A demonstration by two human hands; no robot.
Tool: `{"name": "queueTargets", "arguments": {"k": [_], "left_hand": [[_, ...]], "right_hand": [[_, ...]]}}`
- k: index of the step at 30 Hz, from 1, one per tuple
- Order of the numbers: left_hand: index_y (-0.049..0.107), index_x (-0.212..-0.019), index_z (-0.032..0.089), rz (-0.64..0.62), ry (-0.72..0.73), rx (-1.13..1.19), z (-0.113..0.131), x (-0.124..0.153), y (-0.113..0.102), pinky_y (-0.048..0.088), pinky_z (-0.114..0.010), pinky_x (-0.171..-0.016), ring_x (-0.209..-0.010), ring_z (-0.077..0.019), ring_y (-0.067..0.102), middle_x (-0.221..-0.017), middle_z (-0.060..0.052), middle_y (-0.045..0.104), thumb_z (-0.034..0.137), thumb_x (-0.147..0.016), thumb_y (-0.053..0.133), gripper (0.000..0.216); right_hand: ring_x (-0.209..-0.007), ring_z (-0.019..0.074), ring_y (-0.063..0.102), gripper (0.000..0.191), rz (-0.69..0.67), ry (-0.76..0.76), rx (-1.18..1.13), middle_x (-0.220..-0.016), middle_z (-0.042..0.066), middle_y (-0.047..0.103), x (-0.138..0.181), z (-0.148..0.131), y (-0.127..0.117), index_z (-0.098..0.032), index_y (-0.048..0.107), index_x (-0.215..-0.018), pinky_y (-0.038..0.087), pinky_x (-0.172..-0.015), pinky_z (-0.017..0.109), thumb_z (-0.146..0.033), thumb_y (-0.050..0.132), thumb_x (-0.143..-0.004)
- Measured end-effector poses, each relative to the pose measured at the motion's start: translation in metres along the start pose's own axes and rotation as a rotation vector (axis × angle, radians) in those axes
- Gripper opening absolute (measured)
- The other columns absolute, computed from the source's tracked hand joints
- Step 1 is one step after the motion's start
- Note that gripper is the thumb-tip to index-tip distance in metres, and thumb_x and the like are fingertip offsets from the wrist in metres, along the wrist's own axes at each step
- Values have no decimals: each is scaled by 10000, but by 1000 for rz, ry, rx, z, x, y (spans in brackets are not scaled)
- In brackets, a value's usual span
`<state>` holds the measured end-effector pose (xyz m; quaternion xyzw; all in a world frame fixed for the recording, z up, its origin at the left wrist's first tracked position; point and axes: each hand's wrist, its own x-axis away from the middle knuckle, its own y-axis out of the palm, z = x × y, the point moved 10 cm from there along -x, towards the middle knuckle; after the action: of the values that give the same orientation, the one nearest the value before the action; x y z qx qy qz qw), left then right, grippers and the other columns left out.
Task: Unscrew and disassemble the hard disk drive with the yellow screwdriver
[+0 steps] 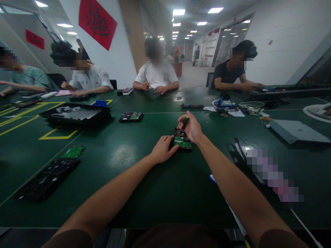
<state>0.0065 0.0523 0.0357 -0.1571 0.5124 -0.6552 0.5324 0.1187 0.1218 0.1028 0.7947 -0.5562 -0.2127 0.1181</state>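
Observation:
In the middle of the green table lies a hard drive (182,141), its green circuit board facing up. My left hand (162,150) grips the drive at its left side, with the thumb along the near edge. My right hand (193,128) is closed around the yellow-and-black handle of a screwdriver (185,120), held over the far part of the drive. The tip is hidden, so I cannot tell whether it touches a screw. Another hard drive (131,117) with a green board lies farther off to the left.
To the left are a black tray (99,115) with light pieces, a loose green circuit board (72,152) and black drive bodies (49,179). On the right lie a grey metal case (300,131), a bundle of cables (224,103) and a blurred-out device (271,175). Several people sit opposite.

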Motion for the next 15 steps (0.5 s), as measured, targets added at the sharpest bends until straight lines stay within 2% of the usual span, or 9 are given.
{"name": "queueTargets", "arguments": {"k": [3,10,15], "left_hand": [[497,-1480,124,-3,-2,-4,0,0,1,436,-476,-1162,-1344,-319,522,-1380,-176,614,565,-1001,525,652],[500,-1482,124,-2,-12,-7,2,0,-1,440,-480,-1160,-1343,-320,526,-1386,-176,615,559,-1000,530,650],[507,-1477,141,-5,-15,-5,2,0,-2,445,-489,-1154,-1343,-323,528,-1385,-169,617,564,-1003,523,636]], "right_hand": [[-567,129,507,582,1,1,9,-588,-18,525,-1,2,-1,-219,703,-740,492,-679,307,-772,577,-869],[-669,134,600,359,36,-38,60,-716,-22,628,-4,5,-6,-223,659,-742,500,-676,281,-530,845,-749],[-670,159,624,325,-9,-65,18,-711,-7,649,-3,2,-3,-225,651,-732,522,-694,317,-519,747,-832]]}}
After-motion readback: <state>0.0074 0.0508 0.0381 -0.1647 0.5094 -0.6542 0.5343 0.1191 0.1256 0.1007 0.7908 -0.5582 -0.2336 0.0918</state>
